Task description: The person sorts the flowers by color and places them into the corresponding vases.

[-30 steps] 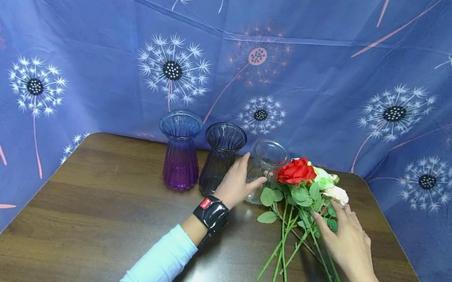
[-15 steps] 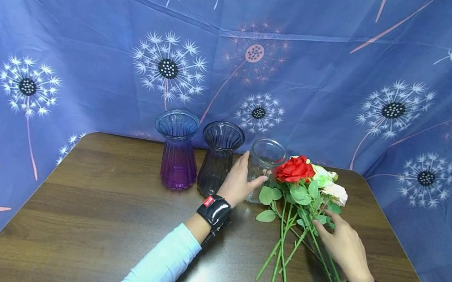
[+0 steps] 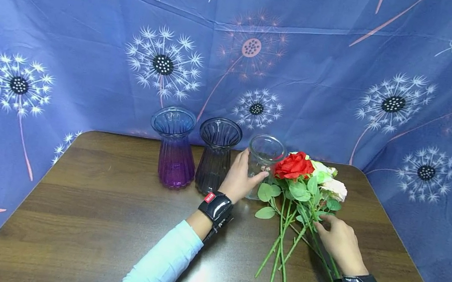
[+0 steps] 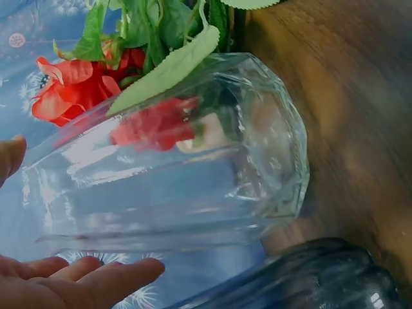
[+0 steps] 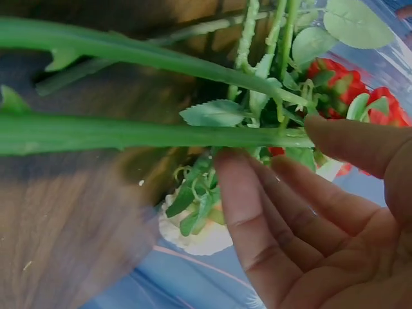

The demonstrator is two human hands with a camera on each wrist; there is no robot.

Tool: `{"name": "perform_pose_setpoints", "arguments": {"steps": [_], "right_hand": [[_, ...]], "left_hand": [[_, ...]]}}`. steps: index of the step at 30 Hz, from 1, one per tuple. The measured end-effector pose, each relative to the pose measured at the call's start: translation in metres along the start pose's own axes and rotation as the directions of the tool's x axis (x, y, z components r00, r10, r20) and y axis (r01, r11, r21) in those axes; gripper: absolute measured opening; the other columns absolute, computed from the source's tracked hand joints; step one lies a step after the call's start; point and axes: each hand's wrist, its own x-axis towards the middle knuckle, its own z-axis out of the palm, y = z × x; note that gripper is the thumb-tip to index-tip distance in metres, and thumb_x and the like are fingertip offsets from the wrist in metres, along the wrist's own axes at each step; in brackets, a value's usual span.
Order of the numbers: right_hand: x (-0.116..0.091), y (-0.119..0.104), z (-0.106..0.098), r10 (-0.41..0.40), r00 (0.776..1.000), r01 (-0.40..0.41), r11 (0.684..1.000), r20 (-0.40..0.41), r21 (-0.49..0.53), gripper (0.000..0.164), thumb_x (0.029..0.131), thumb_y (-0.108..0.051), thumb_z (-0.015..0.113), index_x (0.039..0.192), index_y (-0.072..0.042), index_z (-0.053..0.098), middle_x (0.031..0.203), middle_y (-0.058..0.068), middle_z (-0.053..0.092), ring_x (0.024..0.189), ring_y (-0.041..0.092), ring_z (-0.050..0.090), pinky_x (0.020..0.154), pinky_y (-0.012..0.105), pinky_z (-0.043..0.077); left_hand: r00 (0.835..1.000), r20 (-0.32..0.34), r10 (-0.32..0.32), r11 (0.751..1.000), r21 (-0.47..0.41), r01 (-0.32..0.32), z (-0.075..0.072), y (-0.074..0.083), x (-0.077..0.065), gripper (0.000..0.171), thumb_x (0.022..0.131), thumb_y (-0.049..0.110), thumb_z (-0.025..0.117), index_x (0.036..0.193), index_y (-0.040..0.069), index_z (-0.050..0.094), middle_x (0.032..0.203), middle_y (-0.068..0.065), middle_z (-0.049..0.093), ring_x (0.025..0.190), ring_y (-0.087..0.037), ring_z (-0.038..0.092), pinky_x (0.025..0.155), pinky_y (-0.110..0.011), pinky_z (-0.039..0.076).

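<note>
A clear glass vase (image 3: 265, 155) stands at the back of the wooden table. My left hand (image 3: 240, 177) is beside it, thumb and straight fingers spread on either side; a gap shows between fingertips and glass in the left wrist view. Right of the vase lies a bunch of artificial roses: a red rose (image 3: 295, 165), a greenish-white rose (image 3: 323, 172) and a pale pink rose (image 3: 334, 189). My right hand (image 3: 341, 245) is at the green stems (image 5: 161, 132) under the blooms. Its thumb tip lies at one stem's upper edge, its loosely bent fingers just below.
A blue-purple glass vase (image 3: 176, 163) and a dark grey glass vase (image 3: 213, 167) stand in line left of the clear one. Several bare stems (image 3: 280, 254) reach toward the front of the table (image 3: 95, 219). Blue dandelion-print cloth (image 3: 321, 77) hangs behind.
My right hand has drawn slightly back along the stems, and its fingers have bent closer together. The left hand stays beside the clear vase. The head view has shifted a little.
</note>
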Motion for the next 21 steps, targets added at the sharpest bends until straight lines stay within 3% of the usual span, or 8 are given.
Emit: {"name": "perform_pose_setpoints", "arguments": {"steps": [8,16,21], "right_hand": [[0.004,0.001,0.003,0.005,1.000,-0.004,1.000,-0.026,0.008,0.026,0.081,-0.015,0.057,0.100,0.002,0.063,0.088,0.018,0.066,0.082,0.040,0.058,0.062,0.046,0.043],[0.001,-0.005,-0.006,-0.040,0.989,0.042,0.999,-0.143,0.004,0.021,0.079,-0.011,0.059,0.095,0.001,0.066,0.088,0.021,0.065,0.078,0.042,0.059,0.058,0.047,0.043],[-0.004,-0.010,-0.019,-0.065,0.976,0.064,0.998,-0.209,-0.010,0.021,0.079,-0.011,0.060,0.095,0.001,0.066,0.091,0.024,0.064,0.077,0.042,0.059,0.055,0.046,0.042]], "left_hand": [[0.999,-0.012,-0.046,0.999,0.017,0.046,0.001,0.003,0.002,0.079,0.079,0.037,0.064,0.137,0.004,0.023,0.129,-0.014,0.041,0.120,-0.023,0.041,0.099,-0.035,0.036],[0.996,-0.019,-0.091,0.996,-0.012,0.091,0.004,0.003,0.003,0.078,0.079,0.037,0.063,0.137,0.003,0.024,0.131,-0.014,0.040,0.122,-0.023,0.040,0.100,-0.036,0.036],[0.996,-0.021,-0.087,0.996,-0.013,0.086,0.008,0.002,0.002,0.075,0.079,0.037,0.063,0.137,0.005,0.026,0.129,-0.012,0.042,0.120,-0.022,0.041,0.099,-0.035,0.037]]}}
